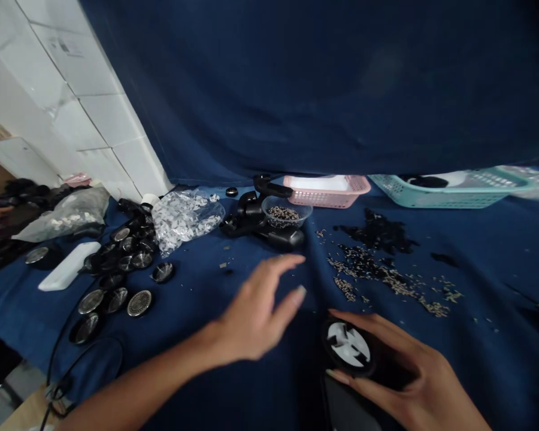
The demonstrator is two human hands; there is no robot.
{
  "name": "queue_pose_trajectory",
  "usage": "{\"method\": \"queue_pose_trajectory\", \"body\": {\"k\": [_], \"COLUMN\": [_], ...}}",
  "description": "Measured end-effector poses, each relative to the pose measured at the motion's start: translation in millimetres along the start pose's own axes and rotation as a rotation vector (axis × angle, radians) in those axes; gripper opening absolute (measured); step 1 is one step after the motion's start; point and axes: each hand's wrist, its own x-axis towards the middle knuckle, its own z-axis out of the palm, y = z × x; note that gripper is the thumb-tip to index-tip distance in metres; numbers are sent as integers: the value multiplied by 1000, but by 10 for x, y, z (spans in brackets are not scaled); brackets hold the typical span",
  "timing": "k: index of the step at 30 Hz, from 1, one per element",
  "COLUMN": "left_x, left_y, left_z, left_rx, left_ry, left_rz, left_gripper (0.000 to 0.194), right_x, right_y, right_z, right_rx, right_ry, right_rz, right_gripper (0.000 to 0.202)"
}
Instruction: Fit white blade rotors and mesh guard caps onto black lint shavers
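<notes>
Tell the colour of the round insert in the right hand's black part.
White insert; see head view.

left hand: fingers extended, thumb apart | left forearm: slanting | right hand: curved, gripping

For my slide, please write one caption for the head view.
The right hand holds a black part with a white insert; the left hand is open over blue cloth.
</notes>
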Motion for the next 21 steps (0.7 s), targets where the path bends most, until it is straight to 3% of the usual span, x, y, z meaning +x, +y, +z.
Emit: {"method": "queue_pose_trajectory", "body": {"k": [1, 2, 5, 8, 12, 16, 19, 21], "left_x": [71, 121, 92, -127, -327, -234, -70, 43], "left_y": [-77, -168, -490, -806, -1122, -1280, -1177, -956], "left_z": [-252, -520, -1269, -1709, -1830, -1804, -1752, -1638], "left_rx": [283, 388, 628, 700, 621, 602, 600, 466], "left_ry": [-12, 13, 33, -174, -366, -371, -258, -179], "left_rz": [-92, -180, -442, -620, -622, -542, -442, -406], "left_gripper": [42, 42, 72, 81, 67, 58, 47, 47], "right_x": [-12, -23, -44, -28, 24, 36, 24, 29], "right_y": [29, 57, 98, 39, -103, -150, -140, -132], "right_z": [1, 4, 14, -3, -41, -40, -48, -84], "right_rx": [-10, -10, 19, 44, 163, 301, 368, 376], "right_ry": [-16, -25, -36, -65, -81, -82, -101, -123], "right_rz": [14, 21, 17, 32, 105, 176, 185, 145], "right_gripper": [56, 59, 62, 59, 56, 63, 79, 90]}}
